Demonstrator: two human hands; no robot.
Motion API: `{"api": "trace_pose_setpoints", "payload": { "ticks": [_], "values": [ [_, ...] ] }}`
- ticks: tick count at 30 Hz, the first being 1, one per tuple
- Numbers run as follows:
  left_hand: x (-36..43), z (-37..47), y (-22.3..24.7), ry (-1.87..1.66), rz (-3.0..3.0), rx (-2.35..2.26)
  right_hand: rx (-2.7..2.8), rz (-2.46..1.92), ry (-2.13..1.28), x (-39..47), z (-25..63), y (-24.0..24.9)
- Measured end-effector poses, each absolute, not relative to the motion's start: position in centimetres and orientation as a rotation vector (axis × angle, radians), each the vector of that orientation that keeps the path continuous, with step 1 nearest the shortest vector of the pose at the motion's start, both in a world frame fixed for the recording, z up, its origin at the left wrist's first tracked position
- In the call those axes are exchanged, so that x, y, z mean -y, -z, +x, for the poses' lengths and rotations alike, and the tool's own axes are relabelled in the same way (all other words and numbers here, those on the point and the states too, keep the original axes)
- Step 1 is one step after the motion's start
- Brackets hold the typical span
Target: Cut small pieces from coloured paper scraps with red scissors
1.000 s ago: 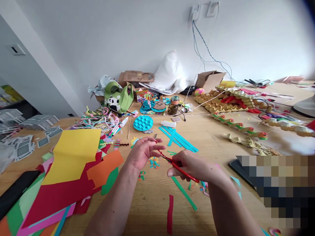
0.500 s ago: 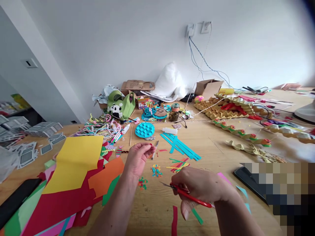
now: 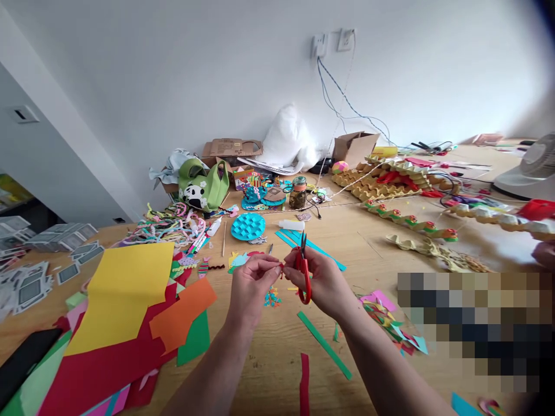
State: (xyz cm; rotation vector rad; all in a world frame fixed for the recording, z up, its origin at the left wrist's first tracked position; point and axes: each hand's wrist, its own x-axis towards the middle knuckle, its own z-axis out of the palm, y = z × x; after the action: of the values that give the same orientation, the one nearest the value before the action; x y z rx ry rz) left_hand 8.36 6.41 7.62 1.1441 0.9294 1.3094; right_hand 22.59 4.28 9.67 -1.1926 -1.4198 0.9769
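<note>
Near the middle of the table, my left hand (image 3: 254, 283) pinches a tiny red piece (image 3: 281, 268). My right hand (image 3: 315, 278) is close beside it, fingertips near the same piece, and holds red-handled scissors (image 3: 305, 277) with the blades pointing up and away. Small blue and orange paper bits (image 3: 272, 297) lie just beyond and below the fingers. A green paper strip (image 3: 324, 345) and a red paper strip (image 3: 304, 381) are on the wood nearer to me. Behind the hands is a round blue piece with a lattice top (image 3: 248, 227).
Coloured paper sheets (image 3: 125, 289) cover the left side, with a black phone (image 3: 30, 358) at the edge. Paper scraps (image 3: 390, 323) and egg-carton strips (image 3: 411, 222) are on the right. A green bag (image 3: 208, 185) and a jar (image 3: 298, 193) stand at the back.
My right hand has moved up and left to meet my left hand, and the scissors have turned from pointing left to pointing up. The view has shifted slightly.
</note>
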Motion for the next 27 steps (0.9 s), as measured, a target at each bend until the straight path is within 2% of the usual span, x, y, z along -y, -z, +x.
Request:
{"api": "trace_pose_setpoints", "payload": {
  "ticks": [27],
  "values": [
    [-6.4,7.5,-8.3,-1.183,1.565,-0.996,1.588,-1.233,-0.896,-4.2,23.2,-9.7]
  ]
}}
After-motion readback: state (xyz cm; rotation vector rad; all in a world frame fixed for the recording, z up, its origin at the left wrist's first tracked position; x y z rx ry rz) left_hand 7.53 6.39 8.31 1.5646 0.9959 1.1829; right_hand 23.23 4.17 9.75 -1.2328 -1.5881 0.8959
